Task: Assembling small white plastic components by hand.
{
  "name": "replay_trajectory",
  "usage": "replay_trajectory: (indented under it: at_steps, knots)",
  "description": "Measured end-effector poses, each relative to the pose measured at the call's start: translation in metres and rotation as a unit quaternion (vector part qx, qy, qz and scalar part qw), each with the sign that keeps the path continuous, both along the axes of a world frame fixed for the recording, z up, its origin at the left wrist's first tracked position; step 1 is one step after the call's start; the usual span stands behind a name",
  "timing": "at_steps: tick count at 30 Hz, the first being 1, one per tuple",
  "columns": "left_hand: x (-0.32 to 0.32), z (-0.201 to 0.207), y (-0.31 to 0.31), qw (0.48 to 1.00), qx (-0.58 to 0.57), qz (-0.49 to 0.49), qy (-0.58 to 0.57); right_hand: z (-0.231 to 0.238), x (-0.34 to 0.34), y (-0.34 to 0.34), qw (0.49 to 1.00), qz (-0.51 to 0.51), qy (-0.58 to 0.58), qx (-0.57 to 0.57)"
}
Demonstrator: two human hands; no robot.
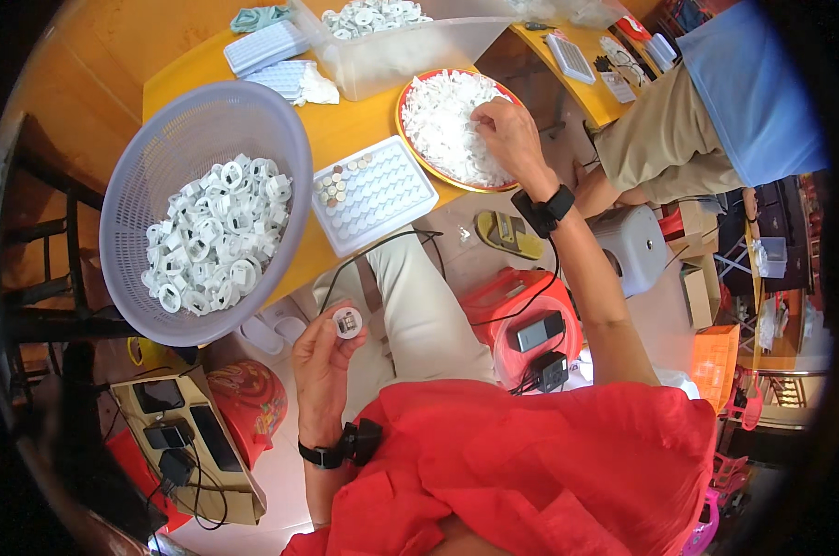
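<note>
My left hand (323, 366) is closed around a small round white plastic part (347, 322), held up over my lap. Metal-looking pieces show in its opening. My right hand (510, 132) reaches over a round red-and-yellow rimmed tray (403, 125) heaped with small white plastic pieces (452, 120). Its fingers are bent together at the heap; what they hold, if anything, is hidden. Between the hands lies a white moulded tray (387, 199) with small round metallic discs (334, 190) at its left end. A grey-purple basket (127, 222) at left holds many white ring-shaped parts (220, 236).
A clear plastic bin (419, 51) with more white parts stands at the table's back, beside stacked pale blue trays (264, 46). A red stool (521, 315) carries a power bank and charger. Cables cross near my legs. Another person (753, 102) stands at right.
</note>
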State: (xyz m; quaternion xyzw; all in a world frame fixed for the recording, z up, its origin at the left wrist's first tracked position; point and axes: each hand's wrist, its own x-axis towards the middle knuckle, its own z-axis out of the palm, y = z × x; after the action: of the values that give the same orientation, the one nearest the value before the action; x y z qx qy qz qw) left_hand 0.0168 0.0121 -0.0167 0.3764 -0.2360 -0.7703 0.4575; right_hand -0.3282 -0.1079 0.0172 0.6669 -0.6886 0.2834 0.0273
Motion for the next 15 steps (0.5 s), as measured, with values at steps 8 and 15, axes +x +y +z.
replay_trajectory:
  at_steps: [8, 15]
  knots:
    - [0.001, -0.002, 0.0, 1.0, 0.0, -0.002, 0.01, 0.014, -0.009, 0.007, 0.946, -0.01, -0.321, 0.042]
    - [0.003, 0.0, 0.002, 1.0, -0.004, -0.026, 0.013, 0.032, 0.026, 0.032, 0.831, 0.05, -0.541, 0.117]
